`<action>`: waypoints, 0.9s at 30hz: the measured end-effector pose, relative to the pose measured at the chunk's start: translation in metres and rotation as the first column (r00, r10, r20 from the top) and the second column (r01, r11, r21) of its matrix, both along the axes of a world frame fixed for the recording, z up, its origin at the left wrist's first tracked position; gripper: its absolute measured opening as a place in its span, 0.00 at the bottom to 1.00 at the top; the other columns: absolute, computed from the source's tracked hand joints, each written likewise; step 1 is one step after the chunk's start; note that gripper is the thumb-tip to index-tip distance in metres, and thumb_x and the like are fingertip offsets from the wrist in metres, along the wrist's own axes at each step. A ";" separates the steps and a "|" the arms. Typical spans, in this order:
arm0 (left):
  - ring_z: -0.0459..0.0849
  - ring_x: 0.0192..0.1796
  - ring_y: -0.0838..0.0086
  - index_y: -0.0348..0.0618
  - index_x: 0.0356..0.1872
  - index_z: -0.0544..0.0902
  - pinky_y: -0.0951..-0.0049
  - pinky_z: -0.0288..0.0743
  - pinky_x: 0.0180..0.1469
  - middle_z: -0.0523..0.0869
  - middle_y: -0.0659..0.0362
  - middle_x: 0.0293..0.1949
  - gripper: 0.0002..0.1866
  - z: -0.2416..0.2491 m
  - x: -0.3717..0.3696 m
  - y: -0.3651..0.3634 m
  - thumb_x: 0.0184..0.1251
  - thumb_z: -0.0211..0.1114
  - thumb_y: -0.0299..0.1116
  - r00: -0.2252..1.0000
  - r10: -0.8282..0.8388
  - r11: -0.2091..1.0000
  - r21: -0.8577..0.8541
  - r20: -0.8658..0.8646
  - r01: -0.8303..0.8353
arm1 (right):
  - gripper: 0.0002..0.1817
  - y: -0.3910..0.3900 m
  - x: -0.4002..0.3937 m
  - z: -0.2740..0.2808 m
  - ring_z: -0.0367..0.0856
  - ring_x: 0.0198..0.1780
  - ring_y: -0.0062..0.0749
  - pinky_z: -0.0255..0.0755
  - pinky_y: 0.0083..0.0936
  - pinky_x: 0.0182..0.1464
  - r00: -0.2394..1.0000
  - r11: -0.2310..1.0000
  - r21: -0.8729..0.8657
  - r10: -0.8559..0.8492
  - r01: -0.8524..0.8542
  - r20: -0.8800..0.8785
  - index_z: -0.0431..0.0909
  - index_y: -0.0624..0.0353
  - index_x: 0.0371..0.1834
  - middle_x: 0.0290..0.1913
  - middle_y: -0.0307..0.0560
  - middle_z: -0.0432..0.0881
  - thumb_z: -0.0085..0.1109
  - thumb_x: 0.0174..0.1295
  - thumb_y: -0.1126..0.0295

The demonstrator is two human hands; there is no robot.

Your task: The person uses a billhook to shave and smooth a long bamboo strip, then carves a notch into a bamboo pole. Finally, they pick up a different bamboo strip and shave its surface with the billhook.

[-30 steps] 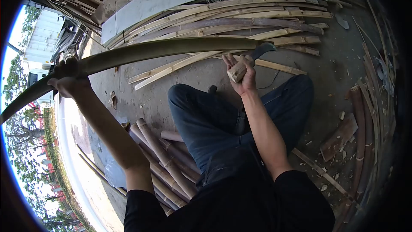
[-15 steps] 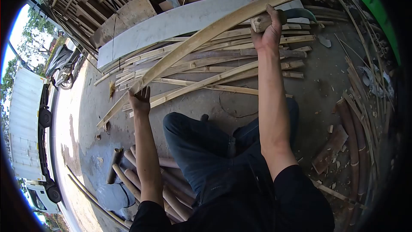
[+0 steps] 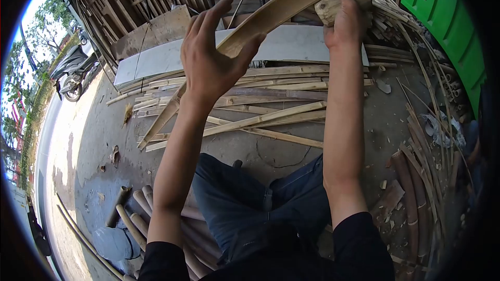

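Note:
A long split bamboo strip point(image 3: 289, 4) slants across the view, its hollow side toward me, from the floor pile at lower left to the upper right. My left hand point(image 3: 205, 54) is raised in front of it, thumb and fingers spread wide; the strip passes behind the palm. Whether the palm touches it is hidden. My right hand point(image 3: 346, 23) grips the thick wooden handle of a hooked knife point(image 3: 327, 11). Its dark curved blade points right, and my right thumb lies against the strip's lower edge.
Several split bamboo strips point(image 3: 245, 93) lie on the concrete floor ahead. Behind them is a pale board point(image 3: 297, 41) near a slatted fence. Bamboo poles point(image 3: 127, 224) and a bluish container point(image 3: 112, 243) sit at lower left. A green corrugated panel point(image 3: 442, 26) stands at right.
My left hand has moved up along the bamboo strip and its fingers have spread. My right hand and the hooked knife have risen, and the strip is higher in view.

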State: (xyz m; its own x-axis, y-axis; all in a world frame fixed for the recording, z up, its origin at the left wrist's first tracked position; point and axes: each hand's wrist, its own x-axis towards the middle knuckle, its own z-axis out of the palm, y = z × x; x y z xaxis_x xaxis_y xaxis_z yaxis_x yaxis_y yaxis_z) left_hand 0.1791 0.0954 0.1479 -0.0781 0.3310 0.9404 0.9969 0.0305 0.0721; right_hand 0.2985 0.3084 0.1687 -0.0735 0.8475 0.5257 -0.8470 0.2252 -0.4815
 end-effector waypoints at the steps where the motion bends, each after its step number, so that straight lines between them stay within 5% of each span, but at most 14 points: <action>1: 0.89 0.52 0.59 0.39 0.62 0.80 0.61 0.82 0.53 0.88 0.48 0.50 0.37 0.017 0.003 0.020 0.52 0.82 0.45 0.999 -0.032 0.999 -0.006 -0.043 0.031 | 0.18 -0.001 0.002 0.001 0.86 0.44 0.30 0.82 0.29 0.44 0.999 0.998 0.022 0.054 -0.054 0.009 0.81 0.59 0.50 0.45 0.41 0.83 0.71 0.55 0.75; 4: 0.88 0.55 0.52 0.39 0.63 0.80 0.59 0.82 0.55 0.87 0.45 0.54 0.39 0.054 0.015 0.062 0.51 0.81 0.48 0.979 -0.119 0.991 -0.079 -0.165 0.108 | 0.19 -0.013 0.016 0.005 0.85 0.45 0.31 0.81 0.29 0.45 0.992 0.997 -0.006 0.082 -0.082 0.099 0.81 0.60 0.52 0.46 0.42 0.84 0.70 0.55 0.76; 5: 0.86 0.44 0.63 0.37 0.55 0.80 0.66 0.81 0.46 0.87 0.51 0.45 0.25 0.061 0.019 0.071 0.60 0.71 0.43 0.957 -0.199 0.977 -0.120 -0.210 0.177 | 0.19 -0.010 0.018 0.003 0.85 0.45 0.31 0.81 0.29 0.45 0.992 0.997 -0.007 0.083 -0.083 0.096 0.81 0.60 0.52 0.46 0.42 0.84 0.70 0.55 0.76; 8: 0.88 0.45 0.70 0.31 0.50 0.81 0.68 0.84 0.48 0.89 0.52 0.46 0.16 0.064 0.026 0.086 0.65 0.64 0.30 0.925 -0.252 0.960 -0.197 -0.284 0.201 | 0.20 -0.003 0.025 -0.005 0.85 0.47 0.30 0.80 0.29 0.47 0.995 0.997 0.073 -0.020 0.013 0.094 0.80 0.62 0.53 0.47 0.42 0.83 0.70 0.55 0.77; 10: 0.89 0.41 0.52 0.44 0.57 0.84 0.57 0.83 0.47 0.90 0.49 0.37 0.32 0.060 0.031 0.086 0.49 0.77 0.46 0.936 -0.289 0.929 -0.297 -0.202 0.223 | 0.21 -0.006 0.030 -0.009 0.84 0.48 0.30 0.80 0.29 0.48 0.997 0.999 0.046 -0.005 0.002 0.079 0.80 0.61 0.53 0.48 0.42 0.83 0.70 0.55 0.77; 14: 0.90 0.50 0.53 0.38 0.55 0.86 0.61 0.83 0.54 0.89 0.45 0.48 0.31 0.052 0.031 0.079 0.52 0.78 0.46 0.938 -0.314 0.917 -0.301 -0.147 0.261 | 0.21 -0.003 0.035 -0.016 0.84 0.49 0.30 0.79 0.29 0.49 0.996 1.000 -0.003 0.008 -0.008 0.094 0.79 0.61 0.53 0.48 0.42 0.83 0.70 0.54 0.77; 20: 0.92 0.44 0.57 0.40 0.51 0.87 0.63 0.84 0.50 0.91 0.49 0.39 0.26 0.038 0.013 0.065 0.55 0.78 0.46 0.949 -0.299 0.911 -0.326 -0.100 0.253 | 0.21 -0.004 0.034 -0.014 0.84 0.48 0.30 0.79 0.29 0.49 0.995 1.000 0.016 0.013 -0.014 0.099 0.80 0.61 0.52 0.47 0.41 0.83 0.70 0.54 0.76; 22: 0.92 0.40 0.61 0.38 0.47 0.85 0.63 0.84 0.47 0.90 0.51 0.34 0.23 0.044 0.013 0.060 0.58 0.77 0.45 0.980 -0.194 0.864 -0.465 0.051 0.195 | 0.19 -0.011 0.034 -0.003 0.84 0.43 0.29 0.79 0.27 0.44 0.982 0.980 0.097 0.169 -0.176 0.082 0.80 0.61 0.51 0.44 0.43 0.83 0.71 0.56 0.72; 24: 0.88 0.28 0.70 0.37 0.41 0.84 0.68 0.82 0.34 0.88 0.55 0.28 0.21 0.056 -0.005 0.066 0.63 0.74 0.47 0.933 -0.355 0.849 -0.397 0.061 0.349 | 0.21 -0.007 0.029 0.024 0.85 0.39 0.31 0.78 0.27 0.39 0.956 0.957 0.122 0.241 -0.262 0.168 0.77 0.60 0.52 0.43 0.46 0.83 0.72 0.57 0.67; 25: 0.89 0.26 0.64 0.39 0.37 0.85 0.64 0.80 0.26 0.87 0.50 0.23 0.10 0.069 -0.011 0.067 0.66 0.71 0.36 0.925 -0.372 0.878 -0.353 -0.075 0.324 | 0.25 -0.008 0.028 0.035 0.85 0.35 0.32 0.78 0.27 0.34 0.919 0.928 0.140 0.302 -0.344 0.253 0.74 0.59 0.54 0.43 0.49 0.83 0.73 0.58 0.62; 26: 0.89 0.26 0.64 0.39 0.37 0.85 0.64 0.80 0.26 0.87 0.50 0.23 0.10 0.087 -0.005 0.056 0.66 0.71 0.36 0.928 -0.367 0.874 -0.366 -0.063 0.321 | 0.25 -0.018 0.031 0.044 0.85 0.35 0.32 0.78 0.27 0.34 0.916 0.929 0.123 0.312 -0.350 0.254 0.74 0.59 0.54 0.43 0.49 0.83 0.73 0.58 0.62; 27: 0.88 0.30 0.67 0.38 0.40 0.83 0.65 0.81 0.32 0.86 0.52 0.28 0.10 0.116 0.008 0.040 0.66 0.68 0.34 0.985 -0.171 0.948 -0.276 -0.029 0.156 | 0.22 -0.032 0.034 0.052 0.84 0.35 0.32 0.77 0.28 0.34 0.974 0.956 0.225 0.153 -0.189 0.166 0.76 0.58 0.49 0.40 0.47 0.82 0.74 0.57 0.62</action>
